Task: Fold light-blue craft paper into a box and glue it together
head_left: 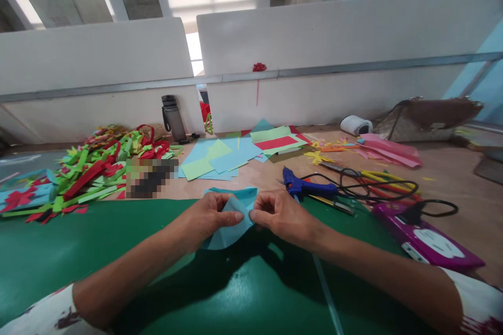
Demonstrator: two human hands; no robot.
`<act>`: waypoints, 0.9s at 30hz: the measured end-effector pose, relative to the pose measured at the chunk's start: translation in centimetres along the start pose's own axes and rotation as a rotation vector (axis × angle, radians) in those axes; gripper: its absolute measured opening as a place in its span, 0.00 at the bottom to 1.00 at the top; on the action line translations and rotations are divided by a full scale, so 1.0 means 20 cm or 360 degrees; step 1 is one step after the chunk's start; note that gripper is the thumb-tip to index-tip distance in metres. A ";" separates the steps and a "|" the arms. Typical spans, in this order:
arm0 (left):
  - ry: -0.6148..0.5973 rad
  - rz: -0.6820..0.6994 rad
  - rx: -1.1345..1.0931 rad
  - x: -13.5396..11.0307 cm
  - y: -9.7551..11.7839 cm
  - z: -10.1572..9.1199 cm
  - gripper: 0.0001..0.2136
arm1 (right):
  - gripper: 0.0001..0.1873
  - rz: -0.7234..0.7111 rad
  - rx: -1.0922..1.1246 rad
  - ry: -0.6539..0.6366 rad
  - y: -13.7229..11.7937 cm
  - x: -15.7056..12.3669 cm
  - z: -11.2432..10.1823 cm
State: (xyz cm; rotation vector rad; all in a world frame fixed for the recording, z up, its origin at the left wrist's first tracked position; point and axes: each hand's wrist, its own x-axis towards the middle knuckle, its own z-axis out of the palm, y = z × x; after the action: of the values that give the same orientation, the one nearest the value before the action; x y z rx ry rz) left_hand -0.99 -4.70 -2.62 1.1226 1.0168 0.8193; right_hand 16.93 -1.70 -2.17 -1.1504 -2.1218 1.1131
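Between my two hands is a piece of light blue paper (226,236), folded or creased and lifted over the green tabletop (168,298). My left hand (210,217) grips its upper left part, thumb lying across the front. Pinched at the paper's right edge are the fingertips of my right hand (277,214). A blue hot glue gun (308,186) lies just beyond my right hand. Beside it rests a yellow-edged cutter knife (334,204). A thin pale strip (324,288) runs down the green surface under my right forearm.
At the left is a heap of green and red paper strips (94,167). Coloured paper sheets (223,154) lie ahead, with a dark bottle (173,118) behind. On the right are a purple power strip (428,235), black cable (393,196), pink paper (393,151) and a handbag (432,118).
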 end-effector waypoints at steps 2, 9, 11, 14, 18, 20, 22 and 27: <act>0.0008 0.0012 -0.0043 0.00 0.00 0.01 0.12 | 0.07 -0.0036 -0.0022 0.0020 0.00 0.00 0.00; 0.0048 0.0090 -0.0079 -0.01 0.01 0.02 0.10 | 0.03 0.0027 0.0146 -0.0126 0.01 0.01 0.00; 0.0048 0.0097 -0.0082 -0.02 0.01 0.01 0.10 | 0.02 0.0057 0.0156 -0.0172 0.01 0.01 -0.01; 0.0056 0.0094 -0.0087 -0.02 0.01 0.01 0.10 | 0.02 0.0065 0.0154 -0.0167 0.00 0.00 -0.01; 0.0053 0.0098 -0.0077 -0.02 0.01 0.01 0.10 | 0.03 0.0075 0.0195 -0.0189 0.00 0.00 0.00; 0.0060 0.0098 -0.0076 -0.03 0.01 0.02 0.10 | 0.03 0.0077 0.0231 -0.0219 0.01 0.00 0.00; 0.0065 0.0109 -0.0073 -0.03 0.01 0.02 0.09 | 0.03 0.0078 0.0266 -0.0243 0.02 0.01 0.00; 0.0049 0.0106 -0.0080 -0.04 0.01 0.03 0.09 | 0.01 0.0075 0.0278 -0.0277 0.03 0.01 0.00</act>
State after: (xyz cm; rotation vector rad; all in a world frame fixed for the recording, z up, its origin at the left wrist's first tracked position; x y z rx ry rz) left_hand -0.73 -5.51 -2.28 1.1087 0.9833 0.9135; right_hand 17.18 -1.34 -2.72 -1.0606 -2.0842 1.4361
